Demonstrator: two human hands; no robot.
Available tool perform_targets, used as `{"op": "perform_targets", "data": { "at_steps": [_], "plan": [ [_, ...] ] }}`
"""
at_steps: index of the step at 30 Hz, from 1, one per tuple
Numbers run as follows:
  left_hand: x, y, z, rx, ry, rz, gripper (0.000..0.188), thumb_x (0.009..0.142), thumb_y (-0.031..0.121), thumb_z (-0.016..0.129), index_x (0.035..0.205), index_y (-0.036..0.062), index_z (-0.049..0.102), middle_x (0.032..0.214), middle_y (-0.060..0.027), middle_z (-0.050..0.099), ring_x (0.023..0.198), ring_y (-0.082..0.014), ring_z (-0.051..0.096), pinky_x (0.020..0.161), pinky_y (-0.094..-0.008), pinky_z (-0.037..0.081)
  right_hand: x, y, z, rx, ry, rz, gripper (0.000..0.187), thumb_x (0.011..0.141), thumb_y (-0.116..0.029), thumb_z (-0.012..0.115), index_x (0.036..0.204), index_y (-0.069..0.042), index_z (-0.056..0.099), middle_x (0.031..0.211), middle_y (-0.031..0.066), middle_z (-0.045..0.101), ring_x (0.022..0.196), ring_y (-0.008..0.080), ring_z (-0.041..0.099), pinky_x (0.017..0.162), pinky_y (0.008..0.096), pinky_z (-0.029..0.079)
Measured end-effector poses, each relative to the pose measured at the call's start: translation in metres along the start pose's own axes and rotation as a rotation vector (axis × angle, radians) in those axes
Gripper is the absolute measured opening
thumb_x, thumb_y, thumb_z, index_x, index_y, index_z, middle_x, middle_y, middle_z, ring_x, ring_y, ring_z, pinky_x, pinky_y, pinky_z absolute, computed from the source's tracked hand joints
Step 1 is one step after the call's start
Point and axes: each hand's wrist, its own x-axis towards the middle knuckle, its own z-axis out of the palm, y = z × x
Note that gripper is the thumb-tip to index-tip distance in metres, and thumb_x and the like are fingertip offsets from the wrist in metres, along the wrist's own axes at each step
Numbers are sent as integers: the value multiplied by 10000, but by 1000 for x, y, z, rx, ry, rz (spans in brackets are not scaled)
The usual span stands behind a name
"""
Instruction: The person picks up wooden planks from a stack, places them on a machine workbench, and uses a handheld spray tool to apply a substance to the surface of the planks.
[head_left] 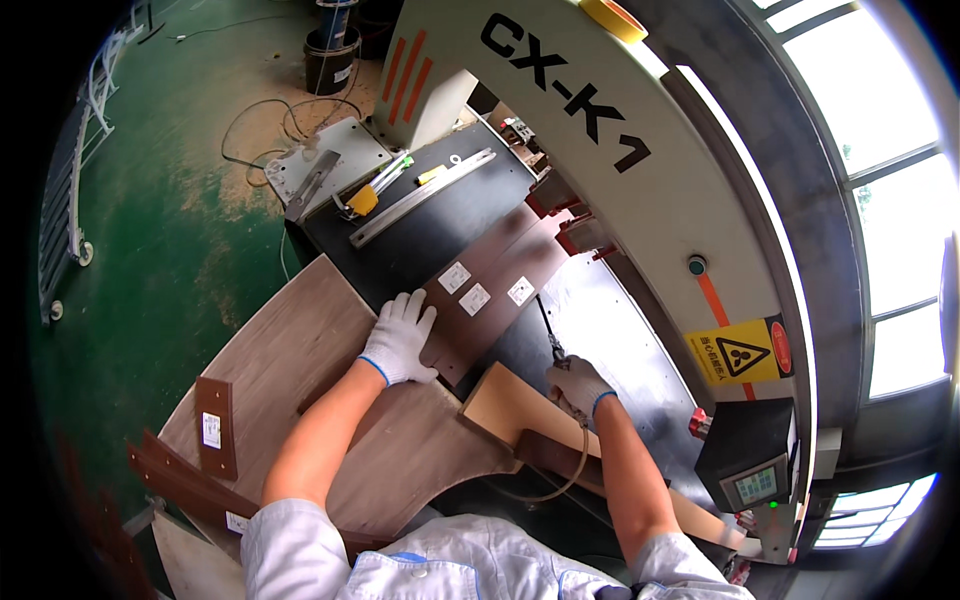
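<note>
A dark brown wood panel (490,328) with several white labels lies on the black machine table, its far end at the red-edged clamps (585,237). My left hand (400,338), in a white glove, rests at the panel's near left edge with its fingers extended. To the right of the panel, my gloved right hand (580,387) is closed around an air blow gun (557,347). The gun's long thin nozzle points forward to the panel's right edge. A hose (583,450) runs from the gun back toward my body. My palm hides most of its grip.
A large grey-white machine (630,190) arches over the right side, with a screen box (755,485) below. A metal rail (425,198) and yellow-ended tool (362,201) lie beyond the panel. Brown strips (216,455) lie on the curved wooden surface (290,340) at left; a light board (520,405) lies nearby.
</note>
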Motion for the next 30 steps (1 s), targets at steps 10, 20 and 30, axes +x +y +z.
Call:
{"op": "perform_targets", "data": {
  "at_steps": [10,20,30],
  "plan": [
    [-13,28,-17,125,-176,-275,1252,568,724,855,1598,157,423,1652,-228,320,1488,-512,294,1210,-691,182,-2,-19,0,65,6,164,341,991,-396,560,897,-69,571,566,35,555,398,124,482,353,324,363],
    [19,22,1,64,-142,-220,1159,591,644,892,1529,95,489,1605,-269,355,1424,-459,346,1117,-559,314,12,-7,5,224,-42,127,256,1016,-268,598,1053,-37,493,763,88,650,474,150,575,436,327,471],
    [9,12,2,-22,-76,-127,1173,579,700,853,1513,78,514,1580,-280,389,1464,-511,318,1205,-694,179,20,8,11,264,-1,74,264,1015,-274,590,1083,-32,511,763,96,656,472,145,573,417,305,457]
  ]
}}
